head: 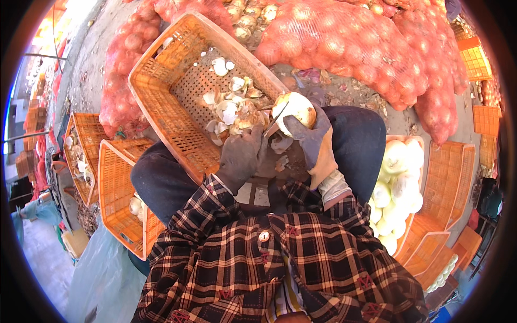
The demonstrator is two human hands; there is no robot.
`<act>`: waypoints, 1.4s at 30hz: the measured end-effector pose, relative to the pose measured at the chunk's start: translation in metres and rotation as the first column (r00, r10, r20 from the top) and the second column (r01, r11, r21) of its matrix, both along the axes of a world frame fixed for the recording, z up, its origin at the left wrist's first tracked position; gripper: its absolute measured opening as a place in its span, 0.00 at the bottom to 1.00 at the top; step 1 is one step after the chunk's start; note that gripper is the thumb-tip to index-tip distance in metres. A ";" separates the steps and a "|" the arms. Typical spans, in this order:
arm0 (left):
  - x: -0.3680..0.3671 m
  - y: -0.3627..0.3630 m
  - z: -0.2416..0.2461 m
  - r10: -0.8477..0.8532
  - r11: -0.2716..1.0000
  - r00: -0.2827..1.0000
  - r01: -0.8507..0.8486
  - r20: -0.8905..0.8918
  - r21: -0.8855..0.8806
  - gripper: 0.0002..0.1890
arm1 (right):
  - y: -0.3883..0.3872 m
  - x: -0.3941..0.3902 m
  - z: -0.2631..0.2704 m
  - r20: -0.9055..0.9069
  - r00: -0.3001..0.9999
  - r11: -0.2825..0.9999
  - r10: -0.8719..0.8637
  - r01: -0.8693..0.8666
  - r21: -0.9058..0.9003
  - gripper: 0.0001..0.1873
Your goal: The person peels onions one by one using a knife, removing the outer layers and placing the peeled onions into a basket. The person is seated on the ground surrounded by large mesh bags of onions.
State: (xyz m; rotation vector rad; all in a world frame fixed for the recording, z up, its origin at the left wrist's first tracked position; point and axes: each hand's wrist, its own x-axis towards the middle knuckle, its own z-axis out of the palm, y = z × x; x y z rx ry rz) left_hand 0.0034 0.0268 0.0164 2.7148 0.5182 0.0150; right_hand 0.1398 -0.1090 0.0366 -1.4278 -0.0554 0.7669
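Observation:
In my gloved left hand [241, 158] is a small knife [274, 122], its handle mostly hidden by the fingers. The blade reaches up and right, and its tip lies over the left side of a pale, partly peeled onion [298, 111]. My gloved right hand [313, 139] grips that onion from the right and below, the thumb across its front. Under and beyond my left hand, an orange plastic crate [159, 91] rests tilted between my knees, with onion skins [234, 107] and white scraps on its perforated floor.
Red mesh sacks of onions [343, 44] lie ahead, with another sack [125, 72] to the left. At the right is a crate of peeled onions [396, 194] beside another orange crate [446, 181]. More crates [117, 194] and a plastic sheet [103, 270] are at the left.

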 end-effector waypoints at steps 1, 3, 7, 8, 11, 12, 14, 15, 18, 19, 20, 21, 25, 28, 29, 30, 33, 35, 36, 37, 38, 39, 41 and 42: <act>0.000 0.000 0.000 -0.007 1.000 1.000 0.008 -0.020 0.013 0.14 | 0.001 -0.001 0.002 -0.002 1.000 1.000 0.000 0.000 -0.014 0.33; 0.000 0.000 0.001 0.021 0.999 1.000 -0.020 -0.019 0.038 0.13 | 0.003 -0.002 0.003 0.066 0.998 0.998 0.006 -0.002 -0.065 0.33; -0.002 -0.001 0.005 0.069 0.996 0.993 -0.063 -0.098 0.064 0.14 | 0.006 -0.006 -0.005 0.232 0.970 0.984 0.068 -0.027 -0.176 0.35; -0.002 -0.001 0.005 0.078 0.995 0.990 -0.070 -0.114 0.073 0.15 | 0.006 -0.006 -0.008 0.256 0.963 0.983 0.089 -0.043 -0.177 0.36; -0.005 0.002 0.004 0.103 0.995 0.988 -0.101 -0.111 0.023 0.19 | 0.005 -0.009 -0.018 0.450 0.876 0.949 0.173 -0.027 -0.313 0.35; -0.006 0.003 0.004 0.115 0.992 0.990 -0.119 -0.079 -0.045 0.20 | 0.005 -0.010 -0.021 0.462 0.861 0.931 0.214 -0.037 -0.363 0.37; -0.008 0.008 0.003 0.128 0.970 0.992 -0.127 -0.009 -0.207 0.22 | 0.005 -0.012 -0.025 0.491 0.821 0.897 0.292 -0.056 -0.439 0.41; -0.009 0.012 0.003 0.128 0.947 0.991 -0.114 0.027 -0.301 0.22 | 0.004 -0.012 -0.027 0.556 0.770 0.902 0.313 -0.057 -0.429 0.42; -0.016 0.015 0.006 0.203 0.641 0.965 -0.258 -0.165 -0.722 0.23 | -0.003 -0.013 -0.028 0.544 0.786 0.926 0.293 -0.092 -0.366 0.43; -0.019 0.014 0.008 0.192 0.447 0.939 -0.343 -0.286 -0.826 0.23 | -0.005 -0.012 -0.028 0.447 0.862 0.952 0.240 -0.119 -0.282 0.42; -0.018 0.014 0.009 0.194 0.398 0.929 -0.368 -0.315 -0.840 0.23 | -0.008 -0.012 -0.028 0.375 0.907 0.979 0.191 -0.150 -0.137 0.41; -0.018 0.013 0.009 0.195 0.346 0.920 -0.388 -0.339 -0.854 0.24 | -0.009 -0.011 -0.028 0.366 0.906 0.964 0.211 -0.131 -0.232 0.43; -0.012 0.006 0.009 0.226 0.243 0.915 -0.384 -0.333 -0.891 0.24 | -0.011 -0.011 -0.031 0.661 0.663 0.868 0.351 0.035 -0.495 0.45; -0.011 0.000 0.010 0.204 0.449 0.910 -0.414 -0.360 -0.792 0.23 | -0.007 -0.008 -0.031 0.736 0.468 0.778 0.489 0.147 -0.611 0.46; -0.012 -0.001 0.012 0.205 0.539 0.941 -0.337 -0.267 -0.772 0.23 | -0.006 -0.006 -0.030 0.696 0.470 0.729 0.543 0.147 -0.668 0.47; -0.011 0.000 0.013 0.190 0.630 0.965 -0.263 -0.183 -0.731 0.23 | -0.005 -0.004 -0.029 0.679 0.526 0.769 0.513 0.069 -0.635 0.46; -0.014 0.002 0.017 0.200 0.447 0.937 -0.347 -0.286 -0.825 0.22 | -0.006 0.000 -0.026 0.564 0.662 0.788 0.495 -0.068 -0.612 0.42; -0.014 0.002 0.017 0.203 0.233 0.912 -0.398 -0.356 -0.887 0.21 | -0.006 0.000 -0.025 0.591 0.619 0.768 0.516 -0.030 -0.639 0.40; -0.014 0.003 0.016 0.215 0.167 0.915 -0.378 -0.341 -0.910 0.20 | -0.007 0.000 -0.025 0.600 0.646 0.807 0.472 -0.041 -0.589 0.38; -0.013 0.003 0.013 0.229 0.097 0.922 -0.342 -0.314 -0.935 0.19 | -0.007 0.000 -0.024 0.578 0.677 0.826 0.456 -0.079 -0.558 0.36; -0.013 0.003 0.010 0.230 0.062 0.913 -0.360 -0.338 -0.931 0.19 | -0.008 -0.001 -0.023 0.547 0.724 0.850 0.421 -0.105 -0.516 0.35; -0.012 0.002 0.006 0.230 0.021 0.907 -0.366 -0.352 -0.930 0.18 | -0.008 -0.001 -0.022 0.511 0.769 0.874 0.385 -0.124 -0.471 0.34; -0.012 0.001 -0.004 0.213 -0.036 0.901 -0.380 -0.378 -0.924 0.16 | -0.008 -0.001 -0.018 0.402 0.873 0.922 0.275 -0.120 -0.369 0.36; -0.012 0.000 -0.009 0.199 -0.054 0.899 -0.387 -0.389 -0.921 0.16 | -0.010 -0.001 -0.015 0.402 0.884 0.943 0.239 -0.111 -0.314 0.35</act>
